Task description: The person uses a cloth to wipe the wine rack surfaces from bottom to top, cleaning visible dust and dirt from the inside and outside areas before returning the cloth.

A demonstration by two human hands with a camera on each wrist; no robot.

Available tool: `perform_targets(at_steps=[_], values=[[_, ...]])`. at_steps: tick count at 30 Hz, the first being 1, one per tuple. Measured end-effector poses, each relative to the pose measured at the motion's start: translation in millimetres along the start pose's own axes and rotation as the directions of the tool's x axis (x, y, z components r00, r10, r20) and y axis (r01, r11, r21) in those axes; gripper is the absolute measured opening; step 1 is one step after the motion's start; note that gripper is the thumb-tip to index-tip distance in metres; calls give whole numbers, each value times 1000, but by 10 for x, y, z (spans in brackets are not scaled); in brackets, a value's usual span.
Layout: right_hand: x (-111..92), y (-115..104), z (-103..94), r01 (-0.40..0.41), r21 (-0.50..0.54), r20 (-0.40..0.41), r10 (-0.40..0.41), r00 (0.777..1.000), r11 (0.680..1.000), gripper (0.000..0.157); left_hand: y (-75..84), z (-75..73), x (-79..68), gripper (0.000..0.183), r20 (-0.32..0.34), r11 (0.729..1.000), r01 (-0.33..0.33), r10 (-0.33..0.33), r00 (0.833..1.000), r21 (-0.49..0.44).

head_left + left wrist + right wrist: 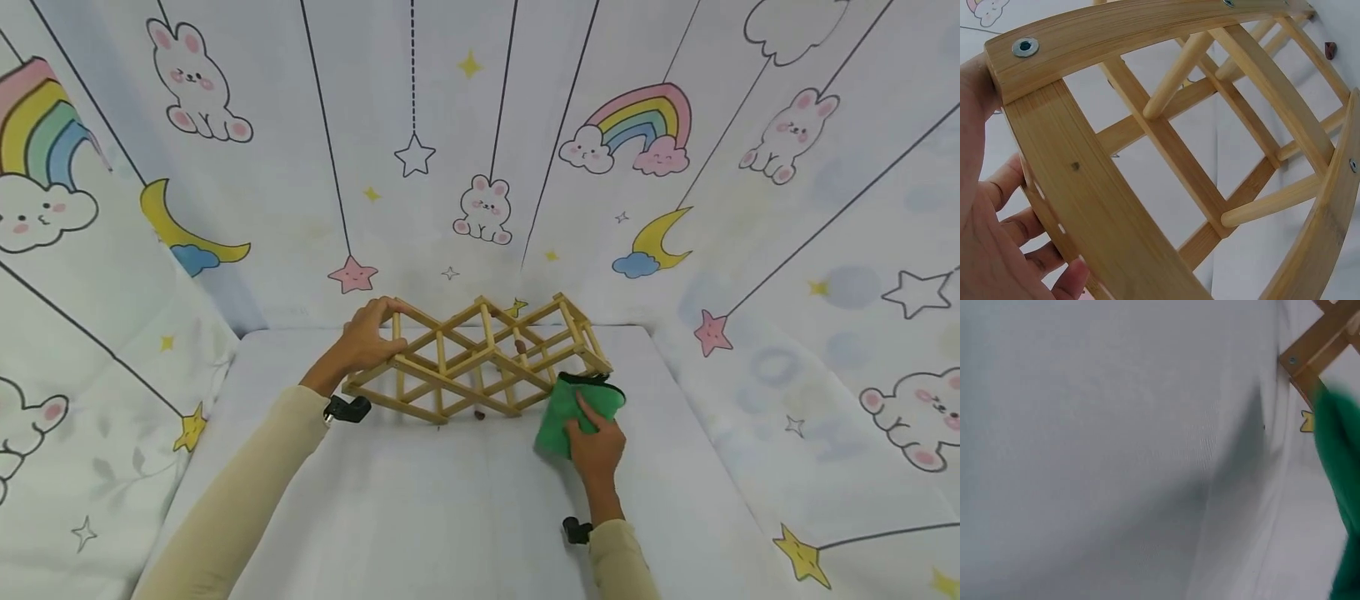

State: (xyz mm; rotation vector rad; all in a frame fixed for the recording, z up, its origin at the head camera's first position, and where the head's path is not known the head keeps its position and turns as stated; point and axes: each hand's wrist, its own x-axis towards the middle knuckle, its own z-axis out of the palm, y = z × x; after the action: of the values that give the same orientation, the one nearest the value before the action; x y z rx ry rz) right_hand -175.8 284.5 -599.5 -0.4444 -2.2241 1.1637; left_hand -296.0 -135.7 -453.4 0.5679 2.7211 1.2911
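Observation:
A folding lattice rack point(480, 358) of light wooden slats and round dowels, likely a wine rack, stands stretched out across the far part of the white table. My left hand point(369, 335) grips its left end, the fingers at the edge of a wide slat point(1079, 162) in the left wrist view. In front of the rack's right end, my right hand point(598, 442) holds a green cloth point(557, 423) with a black edge, index finger extended over it. Only part of the green cloth point(1344, 462) shows in the right wrist view, blurred; the right fingers are hidden there.
A small dark reddish-brown piece point(479, 414) lies by the rack's front edge. Brown bits point(520, 346) show among the slats. White fabric walls point(450, 208) printed with rabbits, stars and rainbows rise behind and beside the white table point(420, 517).

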Motion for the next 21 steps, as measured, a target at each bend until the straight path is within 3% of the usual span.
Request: perform_targets(at_steps=[2, 4, 7, 9, 11, 15, 18, 21], values=[[9, -21, 25, 63, 71, -125, -54, 991, 996, 53, 6, -6, 1, 58, -9, 1000, -10, 10, 1000, 5], [21, -30, 52, 83, 100, -149, -67, 986, 992, 54, 7, -12, 3, 59, -15, 1000, -14, 14, 1000, 6], [-8, -33, 67, 12, 48, 52, -15, 999, 999, 52, 2, -11, -2, 59, -16, 1000, -4, 4, 1000, 6], [-66, -29, 49, -25, -25, 180, 30, 983, 999, 51, -8, -7, -4, 59, -9, 1000, 6, -6, 1000, 5], [-135, -38, 24, -47, -67, 250, 62, 966, 997, 48, -10, -1, 1, 58, -4, 1000, 11, -11, 1000, 8], [-248, -50, 73, -8, -126, 310, 47, 950, 992, 50, 5, -9, 6, 57, -8, 1000, 15, -15, 1000, 17], [-281, -44, 197, -8, -105, 291, 38, 956, 994, 53, 10, -15, 11, 57, 0, 1000, 16, -16, 1000, 22], [-283, -20, 330, -62, -81, 275, 82, 958, 995, 52, 6, -9, 15, 58, 13, 1000, 17, -17, 1000, 19]])
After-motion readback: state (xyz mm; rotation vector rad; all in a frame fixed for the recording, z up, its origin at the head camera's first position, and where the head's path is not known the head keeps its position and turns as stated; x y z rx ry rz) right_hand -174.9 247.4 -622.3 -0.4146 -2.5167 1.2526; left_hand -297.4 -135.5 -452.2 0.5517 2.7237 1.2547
